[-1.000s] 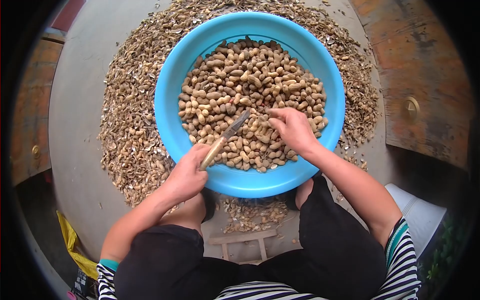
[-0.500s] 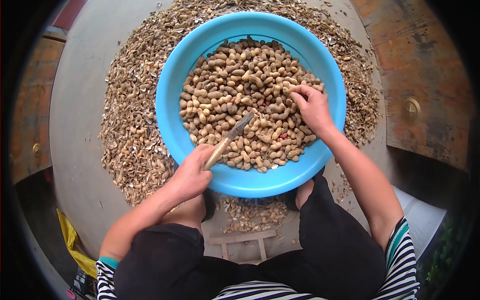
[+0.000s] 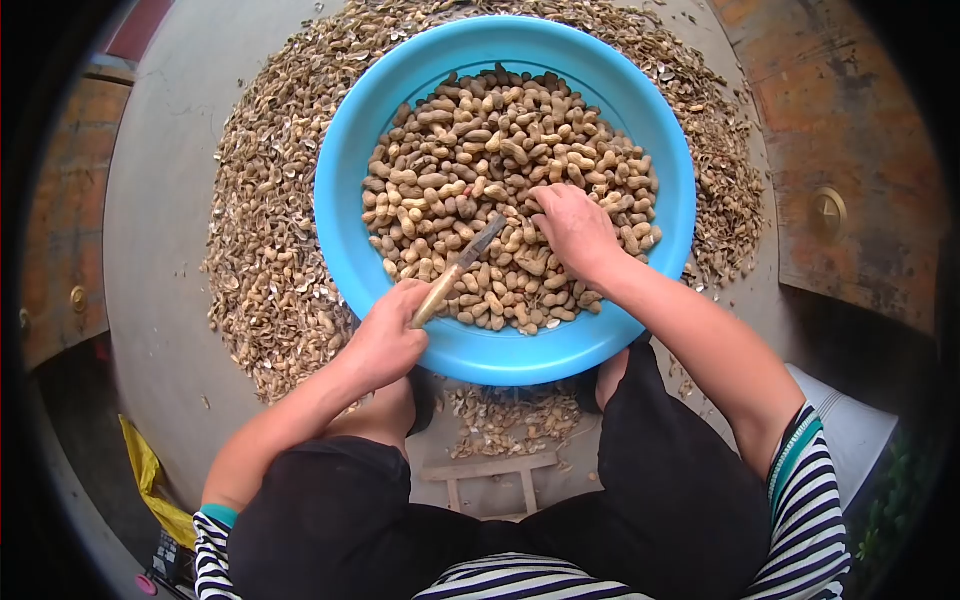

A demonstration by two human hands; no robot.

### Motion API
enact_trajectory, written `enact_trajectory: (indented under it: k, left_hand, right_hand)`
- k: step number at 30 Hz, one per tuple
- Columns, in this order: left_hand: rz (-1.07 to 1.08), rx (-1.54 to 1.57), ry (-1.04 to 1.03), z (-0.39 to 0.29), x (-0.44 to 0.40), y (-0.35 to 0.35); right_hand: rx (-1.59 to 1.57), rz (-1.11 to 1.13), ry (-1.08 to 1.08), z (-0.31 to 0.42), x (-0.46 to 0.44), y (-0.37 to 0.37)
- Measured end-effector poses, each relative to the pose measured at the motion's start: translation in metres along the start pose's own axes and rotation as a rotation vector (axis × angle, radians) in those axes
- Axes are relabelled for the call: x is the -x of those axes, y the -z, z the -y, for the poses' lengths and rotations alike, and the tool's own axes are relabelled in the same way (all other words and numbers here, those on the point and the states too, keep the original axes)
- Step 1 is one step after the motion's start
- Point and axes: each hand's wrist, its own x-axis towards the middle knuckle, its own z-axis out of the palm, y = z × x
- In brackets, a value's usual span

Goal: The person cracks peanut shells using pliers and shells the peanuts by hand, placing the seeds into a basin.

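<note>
Over the far peanuts (image 3: pixel 520 115) we can pass from above; nearer, the metal-tipped tool (image 3: pixel 460 268), our left hand (image 3: pixel 388 340), our right hand (image 3: pixel 578 235) and the basin rim (image 3: pixel 505 365) obstruct us.

I see black legwear (image 3: pixel 440 540) and a dark-and-white striped shirt (image 3: pixel 530 578) at six o'clock, teal-banded sleeves (image 3: pixel 810 510) at four and eight

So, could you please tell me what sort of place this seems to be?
Possibly a household yard or entryway: it has a grey floor strewn with shells, worn wooden panels on both sides, and plants at lower right.
</note>
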Motion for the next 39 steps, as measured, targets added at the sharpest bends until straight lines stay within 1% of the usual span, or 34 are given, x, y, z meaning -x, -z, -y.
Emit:
enact_trajectory:
  k: [1, 2, 4, 5, 6, 8, 9, 10, 12, 13, 15, 16, 18, 22, 25, 27, 32, 35, 36, 38, 39]
  left_hand:
    - [0.009, -0.001, -0.002, 0.001, -0.001, 0.0]
    - [0.017, -0.001, -0.003, 0.002, 0.0, 0.0]
    - [0.008, 0.017, -0.032, 0.006, 0.001, 0.0]
    - [0.003, 0.035, -0.06, 0.008, 0.002, 0.0]
    - [0.001, 0.037, -0.058, 0.008, 0.003, 0.0]
    - [-0.027, 0.005, -0.072, 0.009, 0.003, 0.001]
    - [-0.027, 0.007, -0.071, 0.009, 0.003, 0.001]
    - [-0.036, 0.007, -0.077, 0.009, 0.003, 0.002]
    - [-0.045, 0.009, -0.082, 0.009, 0.002, 0.002]
    - [-0.04, 0.015, -0.083, 0.009, 0.002, 0.002]
    - [-0.035, 0.02, -0.083, 0.009, 0.002, 0.002]
    - [-0.036, 0.022, -0.075, 0.008, 0.002, 0.001]
    - [-0.037, 0.025, -0.067, 0.008, 0.002, 0.001]
    - [-0.026, -0.016, -0.072, 0.011, 0.0, 0.001]
    - [-0.011, -0.025, -0.08, 0.007, -0.001, -0.001]
    - [-0.003, -0.004, -0.081, 0.005, 0.0, -0.002]
    - [0.005, -0.091, -0.181, -0.003, 0.001, -0.003]
    - [-0.012, -0.112, -0.199, -0.006, 0.0, -0.005]
    - [-0.011, -0.113, -0.2, -0.005, -0.001, -0.006]
    - [-0.08, -0.194, -0.298, -0.001, -0.003, -0.01]
    - [-0.08, -0.194, -0.298, 0.0, -0.004, -0.011]
  right_hand:
    - [0.098, 0.072, -0.016, -0.002, -0.003, 0.001]
    - [0.098, 0.07, -0.014, -0.002, -0.005, 0.003]
    - [-0.44, 0.168, -0.307, 0.002, -0.009, 0.012]
    - [-0.646, 0.211, -0.41, -0.003, -0.008, 0.01]
    - [-0.645, 0.214, -0.409, -0.002, -0.006, 0.012]
    - [-1.103, 0.267, -0.528, 0.003, 0.003, 0.02]
    - [-1.165, 0.269, -0.594, 0.008, 0.007, 0.025]
    - [-1.165, 0.27, -0.595, 0.006, 0.011, 0.023]
    - [-1.36, 0.281, -0.646, 0.003, 0.017, 0.019]
    - [-1.36, 0.283, -0.645, 0.004, 0.018, 0.019]
    - [-1.481, 0.261, -0.679, 0.007, 0.02, 0.021]
    - [-1.482, 0.263, -0.679, 0.005, 0.02, 0.022]
    - [-1.635, 0.257, -0.616, 0.0, 0.021, 0.025]
    - [-1.536, 0.24, -0.577, 0.001, 0.023, 0.027]
    - [-1.37, 0.275, -0.465, 0.006, 0.028, 0.026]
    - [-1.337, 0.261, -0.48, 0.012, 0.029, 0.028]
    - [-1.23, 0.247, -0.474, 0.016, 0.029, 0.029]
    - [-1.145, 0.182, -0.422, 0.016, 0.031, 0.024]
    - [-1.088, 0.174, -0.406, 0.016, 0.031, 0.022]
    - [-1.032, 0.163, -0.391, 0.018, 0.032, 0.021]
    - [-0.934, 0.126, -0.368, 0.02, 0.032, 0.02]
